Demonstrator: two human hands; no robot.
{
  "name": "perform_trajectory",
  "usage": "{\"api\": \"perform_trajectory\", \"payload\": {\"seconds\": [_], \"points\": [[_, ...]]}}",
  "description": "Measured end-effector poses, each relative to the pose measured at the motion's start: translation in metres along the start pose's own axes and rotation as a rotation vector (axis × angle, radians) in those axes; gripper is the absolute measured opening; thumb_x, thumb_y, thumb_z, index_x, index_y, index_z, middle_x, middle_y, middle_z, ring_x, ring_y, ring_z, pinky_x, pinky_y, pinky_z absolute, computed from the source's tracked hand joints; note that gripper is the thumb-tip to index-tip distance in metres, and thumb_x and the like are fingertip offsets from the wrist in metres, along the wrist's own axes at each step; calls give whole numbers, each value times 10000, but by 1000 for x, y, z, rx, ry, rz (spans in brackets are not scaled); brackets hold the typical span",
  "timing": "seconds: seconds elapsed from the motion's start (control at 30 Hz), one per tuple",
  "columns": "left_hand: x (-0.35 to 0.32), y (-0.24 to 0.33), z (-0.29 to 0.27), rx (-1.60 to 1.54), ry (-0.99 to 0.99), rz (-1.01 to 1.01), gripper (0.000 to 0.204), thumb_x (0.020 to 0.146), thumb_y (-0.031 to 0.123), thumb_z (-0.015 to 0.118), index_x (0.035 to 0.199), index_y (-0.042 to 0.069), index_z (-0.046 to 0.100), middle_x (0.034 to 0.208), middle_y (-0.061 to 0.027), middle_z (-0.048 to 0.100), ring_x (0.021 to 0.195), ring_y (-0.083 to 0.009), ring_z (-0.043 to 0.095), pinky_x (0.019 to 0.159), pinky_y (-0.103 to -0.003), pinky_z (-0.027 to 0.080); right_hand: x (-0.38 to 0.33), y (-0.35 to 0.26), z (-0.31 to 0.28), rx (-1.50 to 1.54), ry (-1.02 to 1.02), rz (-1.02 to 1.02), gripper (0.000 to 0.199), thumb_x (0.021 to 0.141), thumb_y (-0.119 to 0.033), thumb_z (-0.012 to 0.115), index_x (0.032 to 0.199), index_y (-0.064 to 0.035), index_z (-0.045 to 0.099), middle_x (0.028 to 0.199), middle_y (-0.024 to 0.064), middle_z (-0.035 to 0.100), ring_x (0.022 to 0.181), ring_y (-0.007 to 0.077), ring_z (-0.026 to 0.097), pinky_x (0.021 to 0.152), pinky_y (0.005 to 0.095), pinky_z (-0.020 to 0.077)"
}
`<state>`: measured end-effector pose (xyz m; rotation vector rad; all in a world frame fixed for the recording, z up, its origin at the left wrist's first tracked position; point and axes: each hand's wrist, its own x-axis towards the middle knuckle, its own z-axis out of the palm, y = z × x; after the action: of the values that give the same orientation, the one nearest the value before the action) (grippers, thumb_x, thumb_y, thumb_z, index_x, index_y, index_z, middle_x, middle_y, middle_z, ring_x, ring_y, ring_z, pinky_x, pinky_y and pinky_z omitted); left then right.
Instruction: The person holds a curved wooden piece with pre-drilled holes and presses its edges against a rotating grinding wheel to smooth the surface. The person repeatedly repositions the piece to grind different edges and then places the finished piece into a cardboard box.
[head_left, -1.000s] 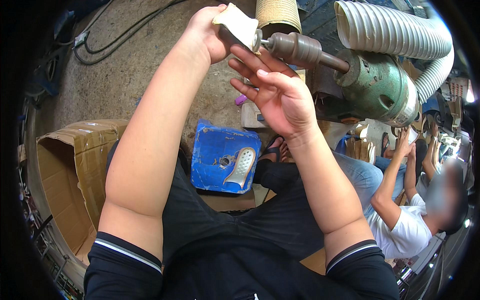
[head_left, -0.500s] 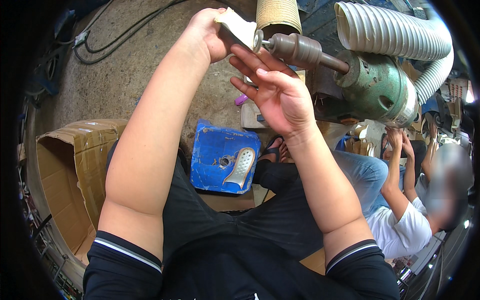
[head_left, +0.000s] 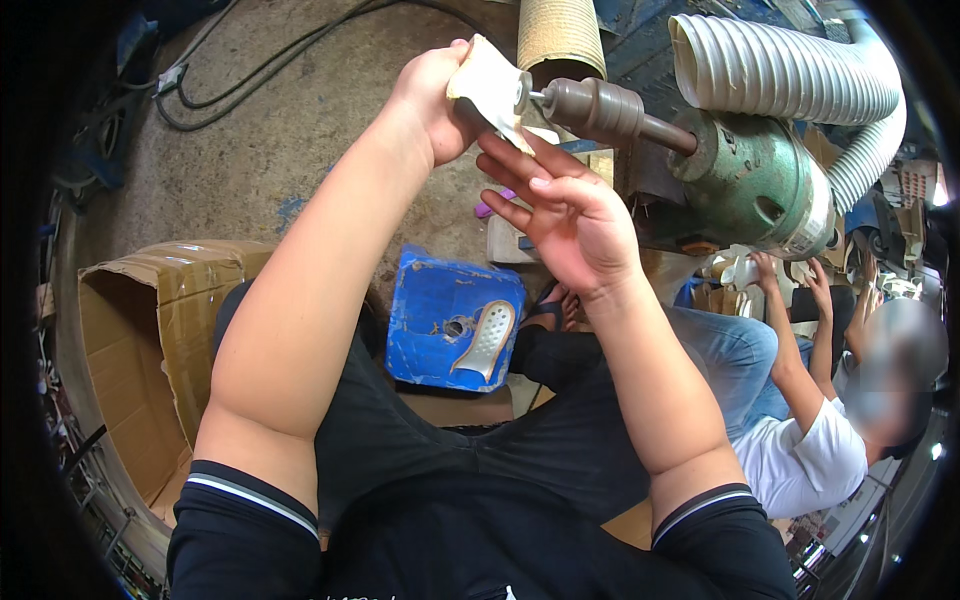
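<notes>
At the spindle tip (head_left: 522,93) of the green motor (head_left: 762,185): pale sole piece (head_left: 490,82), gripped in my left hand (head_left: 437,100); right hand (head_left: 572,215) steadying beneath, fingers (head_left: 520,160) spread. I'd press lightly and turn the edge evenly. Below: blue crate (head_left: 440,315) bearing another sole, cardboard box (head_left: 140,350), concrete floor (head_left: 290,130), ribbed duct hose (head_left: 790,70). Another person sits at right.

a pale cream, flat shoe-sole-shaped piece (head_left: 488,85) is tilted on edge, its right side pressed against the small spinning tip of the green motor's brown spindle (head_left: 600,108).
</notes>
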<state>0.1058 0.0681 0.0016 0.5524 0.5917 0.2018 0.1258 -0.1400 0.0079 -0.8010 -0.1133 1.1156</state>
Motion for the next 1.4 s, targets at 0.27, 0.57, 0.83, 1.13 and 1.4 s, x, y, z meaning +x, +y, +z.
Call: {"api": "perform_trajectory", "payload": {"seconds": [0.27, 0.57, 0.83, 1.13, 1.4], "points": [[-22, -9, -8, -45, -62, 29, 420, 1169, 358, 406, 1285, 22, 630, 1165, -128, 731, 1072, -269, 706, 979, -472, 578, -14, -1, 2, -91, -3, 25, 608, 927, -16, 595, 1526, 75, 535, 1487, 246, 627, 1407, 352, 588, 1204, 515, 433], [-32, -8, -10, -61, -84, 62, 415, 1169, 350, 403, 1265, 28, 646, 1154, -121, 735, 1063, -260, 704, 990, -456, 568, -17, -2, 10, -103, -13, -4, 600, 931, -28, 600, 1519, 77, 543, 1440, 236, 666, 1365, 308, 627, 1171, 465, 465], [-33, -8, -5, -121, -50, 65, 409, 1167, 337, 398, 1259, 25, 646, 1164, -124, 733, 1073, -276, 700, 1004, -468, 563, -15, -7, 11, -140, -27, 2, 659, 946, -64, 558, 1570, 115, 447, 1522, 268, 595, 1436, 351, 566, 1234, 532, 403], [-21, 1, -13, -154, -103, -60, 407, 1159, 302, 374, 1265, 14, 641, 1183, -154, 733, 1080, -319, 706, 1002, -497, 573, -13, -7, 14, -99, -84, -14, 678, 953, -90, 556, 1601, 62, 426, 1560, 236, 580, 1463, 355, 531, 1233, 531, 374], [-19, 2, -5, -141, -13, -38, 424, 1089, 280, 454, 1312, -30, 636, 1249, -222, 715, 1136, -384, 691, 1032, -532, 566, -5, -8, 17, -89, -75, -39, 630, 960, -79, 543, 1571, 50, 465, 1563, 249, 572, 1469, 383, 525, 1230, 535, 376]]}}
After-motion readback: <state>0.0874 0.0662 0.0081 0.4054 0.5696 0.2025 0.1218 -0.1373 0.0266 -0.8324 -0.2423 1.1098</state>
